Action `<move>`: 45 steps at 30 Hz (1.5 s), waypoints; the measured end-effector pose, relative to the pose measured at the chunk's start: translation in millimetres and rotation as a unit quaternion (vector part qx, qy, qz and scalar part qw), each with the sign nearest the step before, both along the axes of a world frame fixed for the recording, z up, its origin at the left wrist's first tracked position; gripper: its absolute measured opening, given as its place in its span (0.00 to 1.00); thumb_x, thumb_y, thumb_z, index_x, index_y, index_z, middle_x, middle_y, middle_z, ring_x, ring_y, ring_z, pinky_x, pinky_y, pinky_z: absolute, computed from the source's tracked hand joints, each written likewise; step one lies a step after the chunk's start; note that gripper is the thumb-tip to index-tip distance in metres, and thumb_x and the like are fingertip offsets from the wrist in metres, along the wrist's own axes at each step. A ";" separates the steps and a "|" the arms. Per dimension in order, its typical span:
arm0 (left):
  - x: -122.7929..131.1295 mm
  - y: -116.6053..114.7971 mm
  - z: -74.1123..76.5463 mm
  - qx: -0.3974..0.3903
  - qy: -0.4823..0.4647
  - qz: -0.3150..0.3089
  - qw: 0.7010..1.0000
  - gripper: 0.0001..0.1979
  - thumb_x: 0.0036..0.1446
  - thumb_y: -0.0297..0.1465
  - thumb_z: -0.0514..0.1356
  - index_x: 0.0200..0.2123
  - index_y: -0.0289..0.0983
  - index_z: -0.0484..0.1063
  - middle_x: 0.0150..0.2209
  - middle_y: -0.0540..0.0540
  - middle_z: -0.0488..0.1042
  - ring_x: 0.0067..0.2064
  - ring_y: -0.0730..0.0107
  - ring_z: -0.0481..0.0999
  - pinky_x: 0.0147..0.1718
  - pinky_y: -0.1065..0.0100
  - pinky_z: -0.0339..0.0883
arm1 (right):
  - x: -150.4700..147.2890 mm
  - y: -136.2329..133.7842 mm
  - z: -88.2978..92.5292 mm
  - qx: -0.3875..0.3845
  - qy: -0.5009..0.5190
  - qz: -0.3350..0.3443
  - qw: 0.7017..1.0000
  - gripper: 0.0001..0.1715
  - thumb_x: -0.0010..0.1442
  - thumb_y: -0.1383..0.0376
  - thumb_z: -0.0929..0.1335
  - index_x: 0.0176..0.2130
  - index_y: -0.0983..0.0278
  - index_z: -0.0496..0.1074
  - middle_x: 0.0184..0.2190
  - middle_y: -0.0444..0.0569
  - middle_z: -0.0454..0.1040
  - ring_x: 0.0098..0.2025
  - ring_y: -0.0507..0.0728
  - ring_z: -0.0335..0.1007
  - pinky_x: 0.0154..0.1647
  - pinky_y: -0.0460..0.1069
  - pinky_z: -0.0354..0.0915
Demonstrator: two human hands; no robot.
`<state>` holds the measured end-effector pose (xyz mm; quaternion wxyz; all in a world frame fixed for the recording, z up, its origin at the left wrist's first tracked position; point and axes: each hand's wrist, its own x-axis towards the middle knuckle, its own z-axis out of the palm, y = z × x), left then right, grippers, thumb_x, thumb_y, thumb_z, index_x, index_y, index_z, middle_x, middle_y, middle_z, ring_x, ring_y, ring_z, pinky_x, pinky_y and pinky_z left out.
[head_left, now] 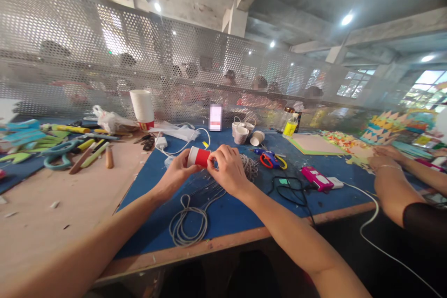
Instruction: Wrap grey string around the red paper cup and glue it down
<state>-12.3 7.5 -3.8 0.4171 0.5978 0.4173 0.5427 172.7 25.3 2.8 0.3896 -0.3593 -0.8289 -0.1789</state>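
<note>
A small red paper cup point(200, 157) lies on its side in the air between my hands, above a blue mat point(240, 209). My left hand point(178, 168) grips its white open end. At the cup's other end my right hand point(228, 168) is closed, fingers pinched against the cup. Thin grey-white cord point(187, 223) runs from under my hands down to a loose coil near the mat's front edge. More bundled cord point(250, 166) lies just behind my right hand.
A blue glue gun point(271, 159), a pink device point(316, 178), black cable point(292, 193), cord-wrapped cups point(242, 133), a phone point(215, 117) and a stack of white cups point(142, 106) lie behind. Scissors and knives point(61, 152) sit left. Another person's arms point(394, 181) rest at right.
</note>
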 end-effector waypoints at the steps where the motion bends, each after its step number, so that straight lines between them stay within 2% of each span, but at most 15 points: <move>1: -0.3 0.6 -0.7 -0.001 -0.007 0.001 1.000 0.17 0.48 0.31 0.67 0.43 0.36 0.72 0.33 0.51 0.74 0.33 0.66 0.71 0.33 0.67 0.62 | 0.3 0.3 0.3 -0.002 0.005 0.000 1.000 0.04 0.64 0.69 0.67 0.36 0.62 0.71 0.37 0.50 0.73 0.43 0.59 0.69 0.47 0.55 0.60; 14: -2.0 1.4 0.4 -0.011 -0.061 0.009 0.998 0.13 0.48 0.32 0.68 0.38 0.37 0.73 0.31 0.52 0.75 0.33 0.68 0.70 0.33 0.68 0.61 | 2.0 -1.6 3.9 -0.017 0.003 0.035 0.999 0.04 0.67 0.67 0.67 0.37 0.62 0.72 0.36 0.49 0.74 0.42 0.57 0.71 0.47 0.53 0.61; 27: -1.4 2.1 -3.2 -0.014 -0.072 0.014 0.997 0.14 0.46 0.32 0.70 0.37 0.36 0.73 0.32 0.51 0.74 0.32 0.69 0.70 0.34 0.68 0.62 | 1.5 -1.7 5.1 -0.002 -0.020 0.033 0.999 0.06 0.66 0.67 0.67 0.35 0.62 0.72 0.35 0.49 0.75 0.41 0.57 0.71 0.45 0.52 0.59; 34: -2.1 5.1 -5.7 -0.007 -0.075 0.029 0.997 0.15 0.47 0.34 0.71 0.37 0.35 0.74 0.32 0.51 0.75 0.32 0.70 0.70 0.33 0.69 0.63 | 5.2 -2.8 4.1 0.023 -0.044 0.058 0.997 0.07 0.69 0.66 0.66 0.39 0.62 0.74 0.37 0.48 0.75 0.42 0.57 0.69 0.47 0.53 0.58; 45: -5.1 7.1 -9.7 -0.005 -0.071 0.046 0.996 0.17 0.46 0.35 0.72 0.38 0.35 0.74 0.30 0.52 0.74 0.31 0.70 0.71 0.32 0.70 0.64 | 4.8 -7.7 7.2 0.020 -0.057 0.083 0.995 0.08 0.66 0.68 0.65 0.40 0.62 0.75 0.39 0.49 0.76 0.42 0.58 0.67 0.50 0.56 0.58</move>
